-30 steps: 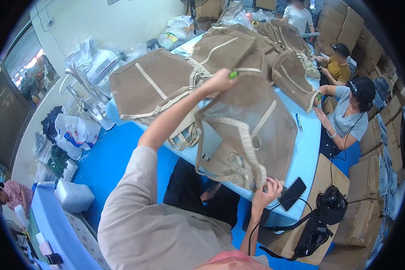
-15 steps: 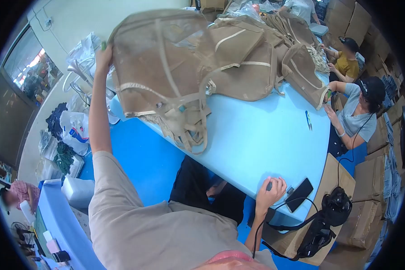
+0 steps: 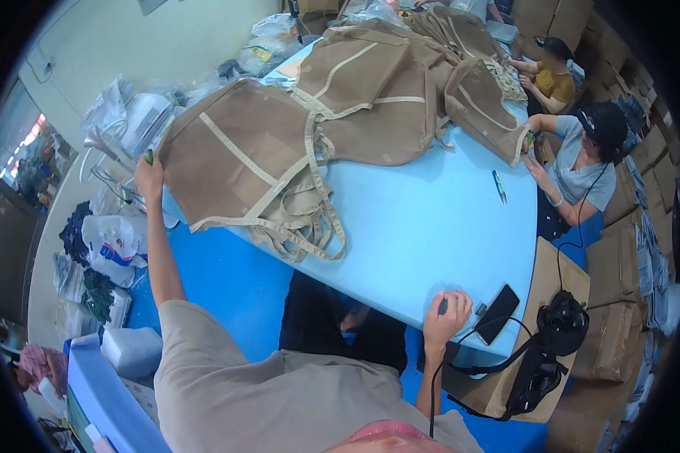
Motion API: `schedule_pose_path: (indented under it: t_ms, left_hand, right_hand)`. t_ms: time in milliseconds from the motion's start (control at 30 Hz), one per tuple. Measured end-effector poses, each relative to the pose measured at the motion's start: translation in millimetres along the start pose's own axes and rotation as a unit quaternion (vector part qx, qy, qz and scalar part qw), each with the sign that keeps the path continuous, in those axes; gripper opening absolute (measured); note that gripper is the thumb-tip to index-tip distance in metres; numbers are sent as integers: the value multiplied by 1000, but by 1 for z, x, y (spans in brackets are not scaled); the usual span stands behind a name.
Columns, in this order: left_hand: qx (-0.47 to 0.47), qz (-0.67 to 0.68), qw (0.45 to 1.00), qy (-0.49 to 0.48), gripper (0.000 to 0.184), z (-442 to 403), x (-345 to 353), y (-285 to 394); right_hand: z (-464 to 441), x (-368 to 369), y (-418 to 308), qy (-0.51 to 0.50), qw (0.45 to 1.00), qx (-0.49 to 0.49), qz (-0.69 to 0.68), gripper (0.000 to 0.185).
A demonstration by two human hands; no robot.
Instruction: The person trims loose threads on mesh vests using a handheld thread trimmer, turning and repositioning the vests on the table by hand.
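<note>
My left hand (image 3: 149,180) is closed at the left edge of a brown mesh bag (image 3: 238,151), with a small green tool (image 3: 149,157) poking out above the fingers. Whether the fingers also pinch the cloth is hard to tell. Flat on the light-blue table (image 3: 423,226), the bag shows cream tape strips, and its straps (image 3: 306,226) hang in a tangle over the near edge. My right hand (image 3: 446,317) rests by the table's near right corner, fingers curled round a small dark object (image 3: 443,306). Beside it lies a black phone (image 3: 499,313).
More brown mesh bags (image 3: 393,113) are piled toward the far end. Blue-handled snips (image 3: 499,186) lie near the right edge. A person in a grey shirt (image 3: 582,170) handles another bag there. Black straps and a cable (image 3: 536,362) sit on a wooden board; plastic bags (image 3: 113,241) line the left wall.
The brown bag, raised and blurred before, has come down flat on the table. My left hand has lowered with its edge. My right hand stays by the corner.
</note>
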State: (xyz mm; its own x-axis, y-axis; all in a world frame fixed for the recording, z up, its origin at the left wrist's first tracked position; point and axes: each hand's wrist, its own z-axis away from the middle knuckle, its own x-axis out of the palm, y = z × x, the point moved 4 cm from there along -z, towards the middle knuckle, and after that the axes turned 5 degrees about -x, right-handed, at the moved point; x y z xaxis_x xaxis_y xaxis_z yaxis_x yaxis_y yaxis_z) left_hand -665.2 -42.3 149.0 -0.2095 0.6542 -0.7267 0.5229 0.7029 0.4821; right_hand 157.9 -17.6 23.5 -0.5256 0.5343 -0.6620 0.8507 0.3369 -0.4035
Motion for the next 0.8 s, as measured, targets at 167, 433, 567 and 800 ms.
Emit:
schedule_pose_path:
  t_ms: [167,433,567,800]
  left_hand:
    - [175,152,968,-98,40,58,-1,182]
    - [280,169,914,-238,43,158,135,430]
    - [349,104,907,-209,51,193,187,510]
    - [365,53,913,-175,51,201,292,546]
  right_hand:
    - [-2,-2,-3,-6,1000,5,-5,9]
    - [-1,-2,-1,21,1000,3,8,9]
    - [-4,-4,-3,15,1000,19,3,7]
    - [-3,-3,-1,32,999,34,10,10]
